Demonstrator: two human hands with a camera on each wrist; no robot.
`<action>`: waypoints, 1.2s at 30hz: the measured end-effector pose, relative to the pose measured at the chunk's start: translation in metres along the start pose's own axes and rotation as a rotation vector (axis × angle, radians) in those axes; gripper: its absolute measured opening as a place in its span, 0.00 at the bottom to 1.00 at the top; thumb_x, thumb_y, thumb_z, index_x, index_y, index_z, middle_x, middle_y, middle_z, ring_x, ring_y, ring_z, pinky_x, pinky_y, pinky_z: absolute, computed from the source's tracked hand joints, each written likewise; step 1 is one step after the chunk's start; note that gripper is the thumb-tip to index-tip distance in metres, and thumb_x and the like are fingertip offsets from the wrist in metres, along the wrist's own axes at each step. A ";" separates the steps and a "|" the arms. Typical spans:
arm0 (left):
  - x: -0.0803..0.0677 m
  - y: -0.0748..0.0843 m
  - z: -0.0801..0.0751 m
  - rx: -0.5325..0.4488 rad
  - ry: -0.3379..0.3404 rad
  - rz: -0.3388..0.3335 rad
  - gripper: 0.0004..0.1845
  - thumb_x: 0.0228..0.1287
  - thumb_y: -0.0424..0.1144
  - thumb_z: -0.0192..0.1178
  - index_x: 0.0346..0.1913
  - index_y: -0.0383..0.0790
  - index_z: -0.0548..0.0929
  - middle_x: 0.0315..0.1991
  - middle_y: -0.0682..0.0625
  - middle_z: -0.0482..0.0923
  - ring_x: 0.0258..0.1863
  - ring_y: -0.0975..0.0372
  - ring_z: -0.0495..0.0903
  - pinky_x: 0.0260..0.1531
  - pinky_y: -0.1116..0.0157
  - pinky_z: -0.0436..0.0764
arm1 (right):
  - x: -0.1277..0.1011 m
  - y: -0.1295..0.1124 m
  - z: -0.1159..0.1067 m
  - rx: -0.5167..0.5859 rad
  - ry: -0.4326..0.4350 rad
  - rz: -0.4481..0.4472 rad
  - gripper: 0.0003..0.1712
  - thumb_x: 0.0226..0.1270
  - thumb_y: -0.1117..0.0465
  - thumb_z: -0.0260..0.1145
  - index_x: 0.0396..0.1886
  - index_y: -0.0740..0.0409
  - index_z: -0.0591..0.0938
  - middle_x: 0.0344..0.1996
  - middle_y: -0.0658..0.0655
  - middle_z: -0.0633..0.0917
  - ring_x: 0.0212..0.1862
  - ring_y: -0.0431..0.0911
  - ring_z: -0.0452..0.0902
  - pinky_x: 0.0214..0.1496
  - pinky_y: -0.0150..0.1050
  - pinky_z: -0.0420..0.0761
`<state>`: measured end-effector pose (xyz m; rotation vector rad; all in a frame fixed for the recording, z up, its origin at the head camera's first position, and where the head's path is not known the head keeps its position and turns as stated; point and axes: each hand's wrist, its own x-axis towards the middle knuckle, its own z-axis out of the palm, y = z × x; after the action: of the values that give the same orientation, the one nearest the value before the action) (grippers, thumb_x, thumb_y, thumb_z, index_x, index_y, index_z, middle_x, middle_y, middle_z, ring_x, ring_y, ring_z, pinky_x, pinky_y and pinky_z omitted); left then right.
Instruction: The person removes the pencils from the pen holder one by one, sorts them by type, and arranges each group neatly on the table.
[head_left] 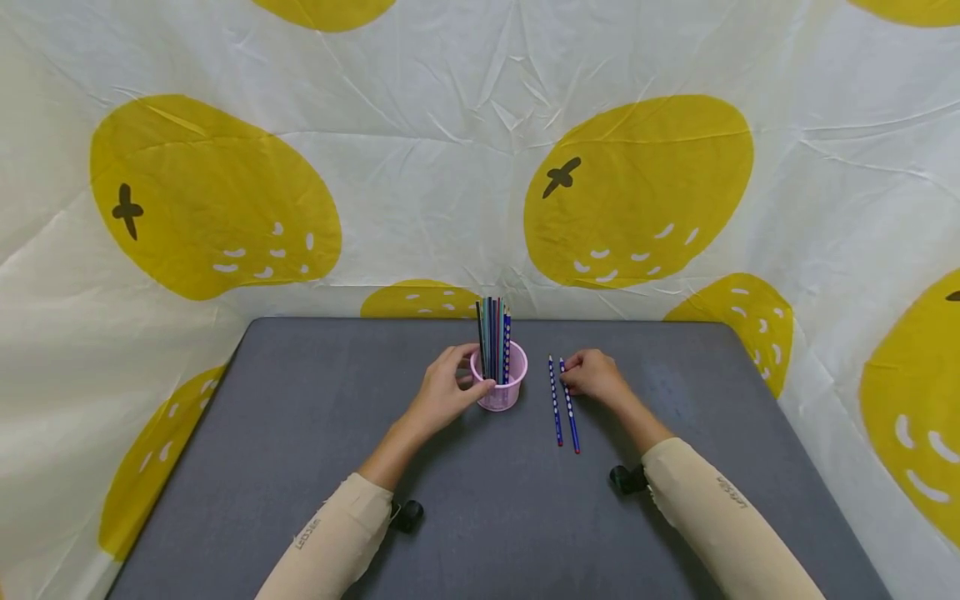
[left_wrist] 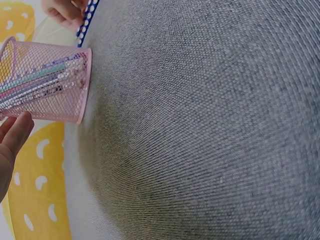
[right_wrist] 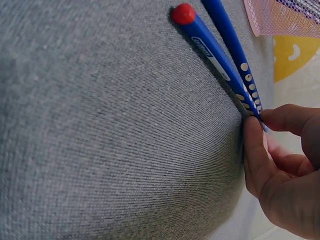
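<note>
Backdrop: a white cloth with big yellow fruit prints [head_left: 637, 187] hangs behind and beside the worktop, creased all over.
Worktop: a grey fabric-covered worktop [head_left: 300, 417] with rounded far corners; everything sits near the middle of its far edge.
Left hand: the left hand [head_left: 447, 390] curls round the near-left side of the pink cup, thumb and fingers against the mesh wall; the left wrist view shows a fingertip just at the cup's wall.
Right hand: the right hand [head_left: 595, 374] rests on the worktop right of the cup, fingertips pinching the far end of the right-hand blue pencil, as the right wrist view shows.
Pink cup: a pink mesh cup [head_left: 500, 386] stands upright just short of the far edge, centre.
Pencils in cup: a bunch of coloured pencils [head_left: 494, 340] stands upright inside it.
Blue pencils: two blue, white-dotted pencils [head_left: 564, 404] lie side by side, nearly parallel, just right of the cup, red-tipped ends toward the near edge.
</note>
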<state>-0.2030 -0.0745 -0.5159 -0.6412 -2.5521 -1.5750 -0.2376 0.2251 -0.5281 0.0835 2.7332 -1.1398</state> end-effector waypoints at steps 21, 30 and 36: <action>-0.003 -0.001 -0.006 -0.027 -0.018 -0.008 0.35 0.62 0.40 0.75 0.69 0.34 0.74 0.59 0.33 0.76 0.58 0.43 0.81 0.53 0.61 0.87 | -0.006 -0.002 0.008 -0.001 0.073 -0.063 0.13 0.62 0.62 0.74 0.42 0.67 0.86 0.31 0.58 0.91 0.23 0.38 0.83 0.27 0.30 0.82; -0.003 -0.002 -0.005 -0.023 -0.013 -0.011 0.35 0.62 0.41 0.76 0.69 0.35 0.74 0.59 0.33 0.77 0.58 0.43 0.81 0.53 0.62 0.88 | -0.006 -0.001 0.009 0.025 0.085 -0.072 0.14 0.62 0.64 0.75 0.43 0.68 0.85 0.32 0.61 0.90 0.23 0.39 0.84 0.28 0.30 0.84; -0.001 -0.002 -0.005 -0.006 -0.005 -0.007 0.35 0.61 0.41 0.76 0.69 0.34 0.74 0.59 0.33 0.77 0.57 0.44 0.82 0.52 0.64 0.88 | -0.005 -0.001 0.008 0.035 0.093 -0.086 0.15 0.62 0.64 0.75 0.44 0.70 0.85 0.33 0.63 0.90 0.24 0.40 0.85 0.28 0.31 0.85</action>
<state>-0.2035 -0.0794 -0.5153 -0.6378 -2.5567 -1.5862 -0.2320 0.2190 -0.5320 0.0245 2.8228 -1.2369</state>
